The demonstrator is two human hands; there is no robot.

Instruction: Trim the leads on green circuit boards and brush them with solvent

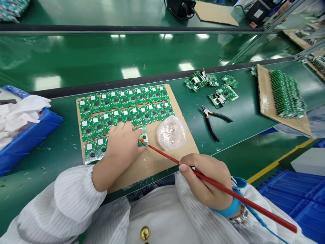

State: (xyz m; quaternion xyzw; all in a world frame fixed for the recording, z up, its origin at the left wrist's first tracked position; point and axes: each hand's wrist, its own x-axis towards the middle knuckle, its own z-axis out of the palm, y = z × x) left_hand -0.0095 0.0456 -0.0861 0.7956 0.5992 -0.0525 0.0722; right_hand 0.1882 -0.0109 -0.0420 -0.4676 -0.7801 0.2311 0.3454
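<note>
Green circuit board (143,137): lies flat on the cardboard sheet (154,166), at the end of a row, under the brush tip. Likely light, stiff, brittle at the edges; take by the edges, clear of the components.
Left hand (122,145): fingers pressed together, pressing down on neighbouring boards, thumb side against the board. Not pinching.
Right hand (205,179): thumb and fingers pinch the red brush (165,156).
Brush tip (140,139): orange, touching the board.
Other boards (124,105): tight rows, 9 to 12 o'clock from the board; little edge room.
Plastic bag (171,133): 3 o'clock, near; could get in the way.
Pliers (209,125): orange and black, 2 o'clock, on the green worktop (56,135).
Blue crate (27,135): 9 o'clock, well apart, holding white cloth (20,113).
</note>
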